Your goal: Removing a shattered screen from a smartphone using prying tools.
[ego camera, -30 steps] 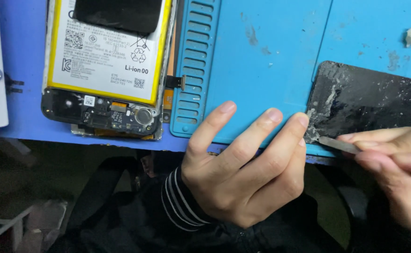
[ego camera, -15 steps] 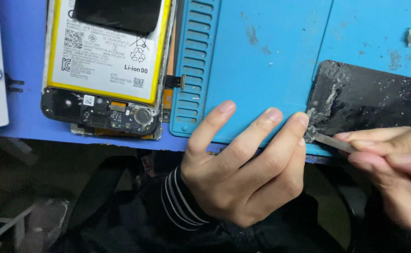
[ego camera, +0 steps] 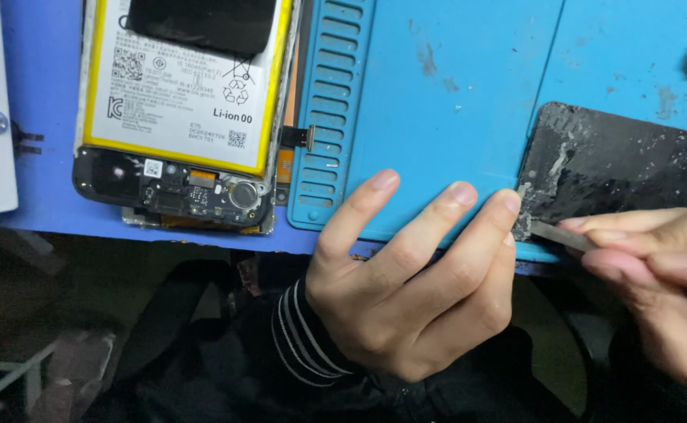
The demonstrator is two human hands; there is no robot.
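Left hand (ego camera: pixel 414 290) spread flat on mat (ego camera: pixel 453 102), fingertip pinning panel (ego camera: pixel 625 172) corner; right hand (ego camera: pixel 657 266) pinching blade (ego camera: pixel 559 233) against panel's edge.

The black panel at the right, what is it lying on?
The black panel, flecked with pale residue, lies on the blue work mat. The right hand covers its lower edge, so nothing beneath that part can be seen.
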